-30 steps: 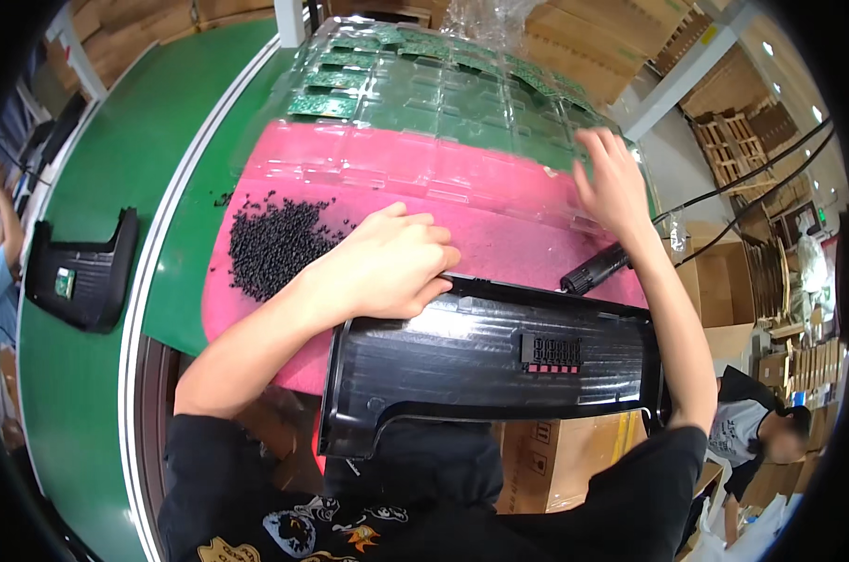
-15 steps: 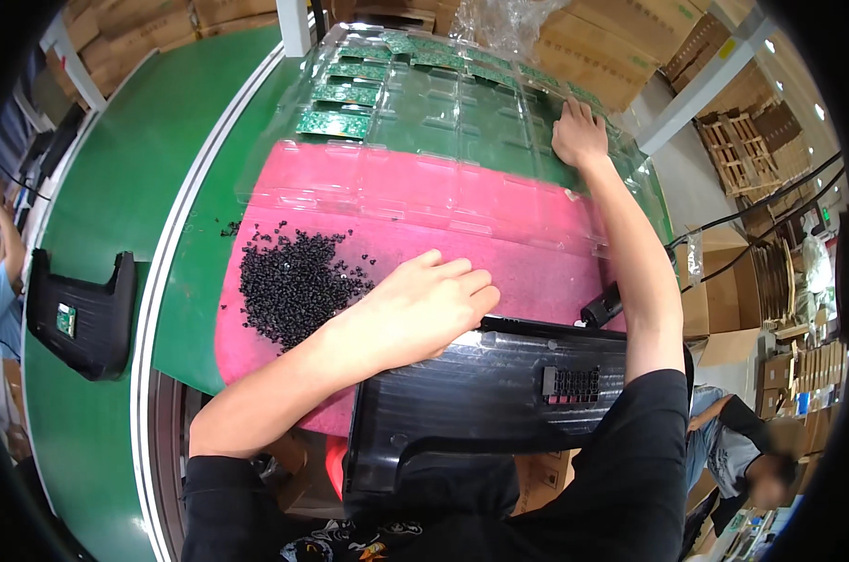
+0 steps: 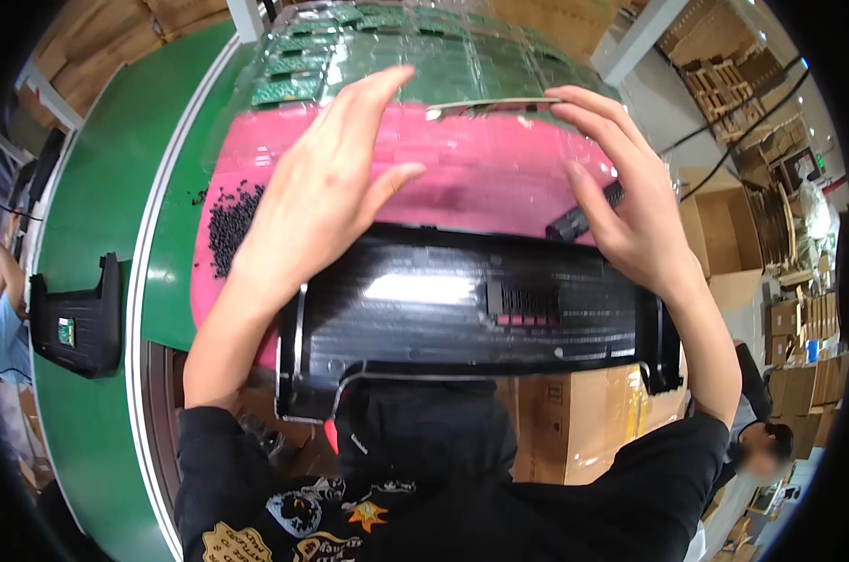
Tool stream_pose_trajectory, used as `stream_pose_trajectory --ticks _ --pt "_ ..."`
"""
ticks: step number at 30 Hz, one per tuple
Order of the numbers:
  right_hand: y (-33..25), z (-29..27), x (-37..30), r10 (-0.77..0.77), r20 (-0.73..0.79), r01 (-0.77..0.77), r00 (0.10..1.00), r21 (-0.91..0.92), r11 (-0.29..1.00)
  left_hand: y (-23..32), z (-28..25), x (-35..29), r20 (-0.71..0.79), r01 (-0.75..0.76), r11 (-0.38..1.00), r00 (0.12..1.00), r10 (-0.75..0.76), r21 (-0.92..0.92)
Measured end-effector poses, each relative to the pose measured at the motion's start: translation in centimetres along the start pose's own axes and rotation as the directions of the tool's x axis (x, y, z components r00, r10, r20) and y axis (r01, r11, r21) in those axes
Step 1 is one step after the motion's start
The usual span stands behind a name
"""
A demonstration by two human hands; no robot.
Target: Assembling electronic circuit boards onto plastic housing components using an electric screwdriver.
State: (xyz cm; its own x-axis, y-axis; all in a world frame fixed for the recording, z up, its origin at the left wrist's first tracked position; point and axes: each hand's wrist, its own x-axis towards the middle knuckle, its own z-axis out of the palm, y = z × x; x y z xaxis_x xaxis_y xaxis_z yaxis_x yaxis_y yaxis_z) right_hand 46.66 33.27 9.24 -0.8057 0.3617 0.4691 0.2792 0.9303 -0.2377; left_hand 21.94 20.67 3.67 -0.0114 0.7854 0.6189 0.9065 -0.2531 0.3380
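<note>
Worktop [image 3: 96, 187], green, runs down the left of my head view. Over the far part, a wide clear tray [image 3: 471, 66] with green circuit boards [image 3: 288, 89] in its upper and left pockets. Pink mat [image 3: 471, 208] on the near side, partly under the tray's near edge.

Black cover [image 3: 424, 328] next, crossways between me and the mat, near edge toward the lap. It lies on the near side of both hands: left wrist above its left end, right wrist above its right end; contact there I can't tell. A second, similar cover [image 3: 78, 323] sits far left, well apart.

Left hand [image 3: 335, 169]: thumb spread wide from the fingers, nothing in it that I can see. Right hand [image 3: 635, 201]: fingertips on the right end of a thin board, thumb standing well away below.

Heap of small black bits [image 3: 229, 229] beside the left forearm. Black tool handle [image 3: 582, 218] just left of the right palm.

Thin board [image 3: 494, 103]: edge-on, between the hands, its free end near the left hand but apart.
</note>
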Motion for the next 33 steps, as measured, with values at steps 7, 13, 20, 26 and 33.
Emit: stream_pose_trajectory --ticks 7,13,20,26,33 --pt "-3.1 -2.7 -4.8 -0.011 0.008 0.009 1.0 0.179 0.984 4.1 -1.2 1.3 0.244 0.129 0.832 0.97 0.008 -0.54" --pt "-1.9 -2.1 -7.7 -0.066 -0.18 0.067 0.981 -0.002 0.998 5.5 0.6 2.1 0.382 0.259 0.647 0.922 0.056 -0.718" --pt "-1.3 0.0 -10.9 0.144 -0.234 -0.107 0.961 0.164 0.981 5.5 2.5 1.7 0.633 0.531 0.442 0.766 0.114 -0.722" --pt "0.4 2.6 -13.0 0.469 -0.136 -0.341 0.873 0.518 0.785 4.9 4.7 0.5 0.472 0.259 0.781 0.88 0.052 -0.569" --pt "2.3 3.8 -13.9 0.396 0.116 -0.402 0.911 0.46 0.791 4.1 5.7 0.3 0.728 0.351 0.853 0.684 0.048 -0.386"
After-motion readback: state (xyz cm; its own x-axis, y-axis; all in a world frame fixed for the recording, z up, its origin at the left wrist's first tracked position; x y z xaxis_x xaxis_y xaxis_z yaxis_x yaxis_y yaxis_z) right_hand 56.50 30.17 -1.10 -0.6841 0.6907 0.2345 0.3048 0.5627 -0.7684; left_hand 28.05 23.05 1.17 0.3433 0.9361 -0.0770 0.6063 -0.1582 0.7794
